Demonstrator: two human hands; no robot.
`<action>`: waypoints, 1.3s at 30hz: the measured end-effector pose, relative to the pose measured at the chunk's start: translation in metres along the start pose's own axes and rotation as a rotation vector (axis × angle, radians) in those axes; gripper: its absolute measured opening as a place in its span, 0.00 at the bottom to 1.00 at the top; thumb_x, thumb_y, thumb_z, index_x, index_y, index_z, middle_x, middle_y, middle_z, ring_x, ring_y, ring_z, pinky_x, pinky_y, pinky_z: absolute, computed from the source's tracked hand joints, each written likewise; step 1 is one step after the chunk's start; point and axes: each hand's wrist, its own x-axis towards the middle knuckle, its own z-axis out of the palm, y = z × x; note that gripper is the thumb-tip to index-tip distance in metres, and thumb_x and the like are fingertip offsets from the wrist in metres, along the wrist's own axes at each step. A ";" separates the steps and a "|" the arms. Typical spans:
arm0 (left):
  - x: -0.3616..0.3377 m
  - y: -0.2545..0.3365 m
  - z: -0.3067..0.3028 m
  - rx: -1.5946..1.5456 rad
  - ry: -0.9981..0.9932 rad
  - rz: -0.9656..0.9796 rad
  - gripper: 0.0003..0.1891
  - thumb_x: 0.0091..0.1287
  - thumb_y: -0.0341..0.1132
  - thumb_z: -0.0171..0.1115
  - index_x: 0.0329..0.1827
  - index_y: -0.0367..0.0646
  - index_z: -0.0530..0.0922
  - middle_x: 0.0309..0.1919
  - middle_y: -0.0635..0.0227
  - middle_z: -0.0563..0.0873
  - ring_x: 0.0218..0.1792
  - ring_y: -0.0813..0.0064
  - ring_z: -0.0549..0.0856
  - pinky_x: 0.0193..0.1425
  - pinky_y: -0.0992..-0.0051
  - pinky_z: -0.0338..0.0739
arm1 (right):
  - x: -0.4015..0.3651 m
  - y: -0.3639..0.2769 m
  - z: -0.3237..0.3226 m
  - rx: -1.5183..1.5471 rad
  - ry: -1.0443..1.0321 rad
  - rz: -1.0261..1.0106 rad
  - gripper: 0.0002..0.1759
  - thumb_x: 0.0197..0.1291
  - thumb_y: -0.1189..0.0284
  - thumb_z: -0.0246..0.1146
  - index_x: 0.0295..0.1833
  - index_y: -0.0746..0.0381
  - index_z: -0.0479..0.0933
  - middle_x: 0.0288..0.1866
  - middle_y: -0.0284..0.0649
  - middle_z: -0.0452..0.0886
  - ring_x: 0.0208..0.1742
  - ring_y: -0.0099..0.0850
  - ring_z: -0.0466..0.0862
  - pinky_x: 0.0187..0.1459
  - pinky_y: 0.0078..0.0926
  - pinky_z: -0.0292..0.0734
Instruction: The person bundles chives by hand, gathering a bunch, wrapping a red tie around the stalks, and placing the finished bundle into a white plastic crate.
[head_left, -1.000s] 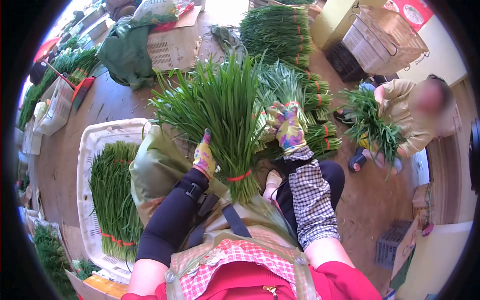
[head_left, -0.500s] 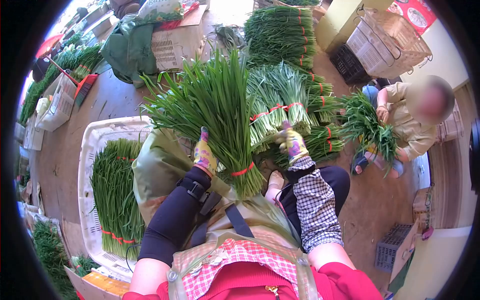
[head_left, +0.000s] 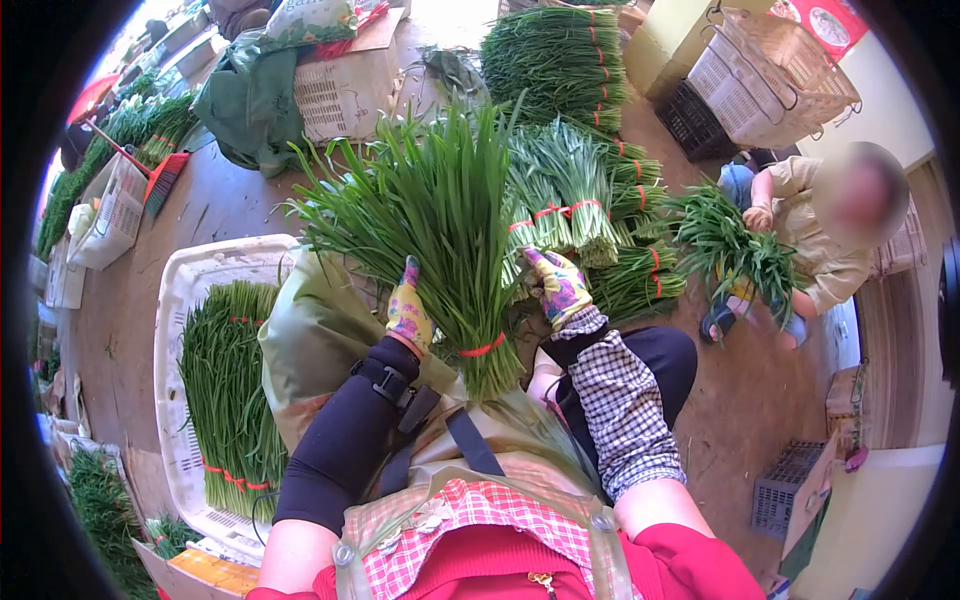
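A large bunch of long green leafy stalks (head_left: pixel 440 220), tied near its base with a red band, stands leaning over my lap. My left hand (head_left: pixel 410 308), in a patterned yellow and purple glove, is wrapped round the bunch's left side. On the other side, my right hand (head_left: pixel 560 284), in a matching glove, is close to the bunch with thumb and forefinger apart; whether it touches the stalks is unclear. Behind it lie paler tied bundles (head_left: pixel 578 190) with red bands. Left of my lap, a white crate (head_left: pixel 172 400) holds banded green bundles (head_left: pixel 228 390).
A co-worker (head_left: pixel 820 220) sits at the right, holding loose green stalks (head_left: pixel 735 245). Stacked green bundles (head_left: pixel 555 65) lie at the back. Pale crates (head_left: pixel 765 80) stand at the upper right, a grey crate (head_left: pixel 788 490) at the lower right, a red broom (head_left: pixel 165 180) at the left.
My right hand has moved left and slightly down, closer to the bunch. The bunch has shifted slightly, with my left hand still on it. The view has shifted a little.
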 end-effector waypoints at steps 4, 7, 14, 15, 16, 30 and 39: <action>-0.003 -0.002 0.004 0.029 0.036 0.006 0.25 0.68 0.51 0.50 0.56 0.40 0.73 0.52 0.61 0.80 0.50 0.62 0.80 0.54 0.59 0.76 | -0.011 -0.016 0.003 -0.091 0.063 0.028 0.13 0.60 0.61 0.61 0.43 0.57 0.81 0.20 0.28 0.72 0.19 0.16 0.68 0.21 0.13 0.61; -0.004 -0.002 0.006 0.023 0.025 -0.006 0.24 0.68 0.51 0.50 0.56 0.40 0.73 0.52 0.61 0.80 0.49 0.61 0.80 0.54 0.60 0.75 | -0.010 -0.013 -0.001 -0.100 0.004 -0.013 0.17 0.60 0.56 0.60 0.44 0.57 0.80 0.23 0.28 0.74 0.22 0.16 0.71 0.23 0.14 0.65; -0.006 0.000 0.009 -0.018 0.002 -0.004 0.25 0.67 0.50 0.52 0.58 0.39 0.71 0.53 0.59 0.79 0.52 0.59 0.79 0.56 0.57 0.74 | 0.001 -0.006 -0.016 -0.456 -0.018 0.182 0.29 0.59 0.46 0.55 0.52 0.60 0.75 0.42 0.37 0.80 0.32 0.26 0.78 0.33 0.25 0.71; -0.004 -0.001 0.006 -0.009 -0.005 0.009 0.25 0.67 0.50 0.52 0.58 0.39 0.71 0.54 0.59 0.78 0.52 0.59 0.79 0.56 0.57 0.74 | 0.010 -0.002 -0.022 -0.428 0.019 0.229 0.31 0.59 0.45 0.54 0.53 0.61 0.75 0.44 0.38 0.81 0.34 0.28 0.79 0.34 0.26 0.71; -0.001 -0.001 0.004 0.000 -0.014 0.022 0.25 0.67 0.50 0.52 0.58 0.39 0.71 0.54 0.59 0.78 0.52 0.59 0.79 0.56 0.57 0.73 | 0.014 0.003 -0.030 -0.335 0.035 0.167 0.31 0.59 0.45 0.54 0.53 0.60 0.74 0.43 0.38 0.81 0.33 0.27 0.78 0.32 0.24 0.70; -0.004 -0.004 0.003 0.097 -0.050 -0.031 0.25 0.65 0.47 0.56 0.59 0.39 0.71 0.54 0.61 0.78 0.53 0.61 0.78 0.59 0.61 0.72 | 0.026 -0.012 -0.041 0.306 0.215 -0.101 0.10 0.61 0.67 0.61 0.47 0.57 0.78 0.33 0.31 0.82 0.20 0.15 0.72 0.15 0.11 0.60; 0.010 -0.012 -0.008 0.133 0.018 -0.017 0.23 0.65 0.49 0.56 0.55 0.41 0.74 0.48 0.64 0.82 0.46 0.63 0.81 0.52 0.62 0.76 | 0.013 -0.037 -0.044 0.187 0.325 -0.149 0.12 0.62 0.65 0.58 0.48 0.58 0.76 0.35 0.32 0.82 0.21 0.15 0.72 0.17 0.11 0.62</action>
